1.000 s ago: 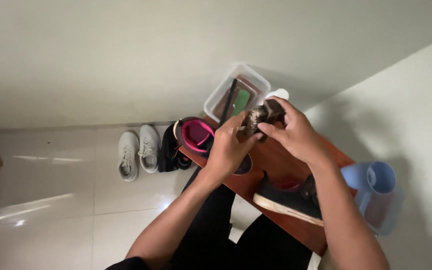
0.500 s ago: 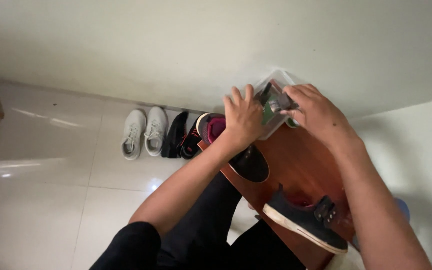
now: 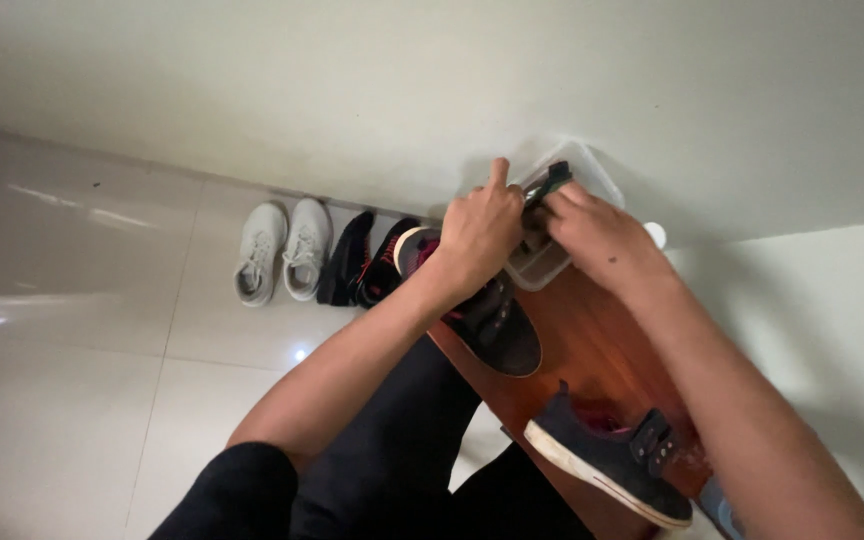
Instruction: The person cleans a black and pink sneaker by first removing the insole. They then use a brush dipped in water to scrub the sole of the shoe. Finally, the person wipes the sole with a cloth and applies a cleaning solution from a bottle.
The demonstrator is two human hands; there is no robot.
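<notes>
Both forearms are bare, with no sleeves, watch or rings showing. The legs wear black trousers (image 3: 392, 450).

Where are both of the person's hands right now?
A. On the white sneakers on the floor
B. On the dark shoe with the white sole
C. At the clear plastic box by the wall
C: the left hand and right hand meet at the clear plastic box at the far end of the wooden table.
</notes>
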